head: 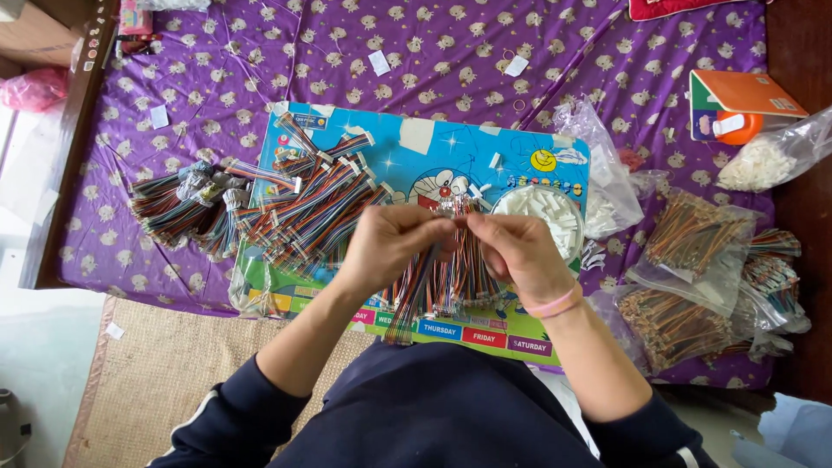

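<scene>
Now, containers: we see a round clear bowl (548,215) on the blue cartoon board (407,143); it holds small white plastic connector pieces. At the right, clear plastic bags (693,260) hold bundles of multicoloured wires, and one more bag (767,160) at the far right holds white pieces.
Left hand: our left hand (387,245) is closed, the fingertips pinched on the top end of the striped ribbon cable (414,290), just above the board.
Right hand: our right hand (520,251) is also closed, its fingertips meeting the left ones at the same cable end; a pink band sits on this wrist. What small part lies between the fingertips, we cannot tell.
Cable in hand: it hangs down from both hands over a row of similar cables (472,282) lying on the lower part of the board.
Around: a big pile of finished coloured cables (316,204) covers the left part of the board, and more bundles (186,208) lie left of it on the purple patterned sheet (451,52).
Further off: an orange book (745,95) lies at the upper right, well apart from the hands.
In the way: the hands cover the middle of the board and part of the bowl's rim.
</scene>
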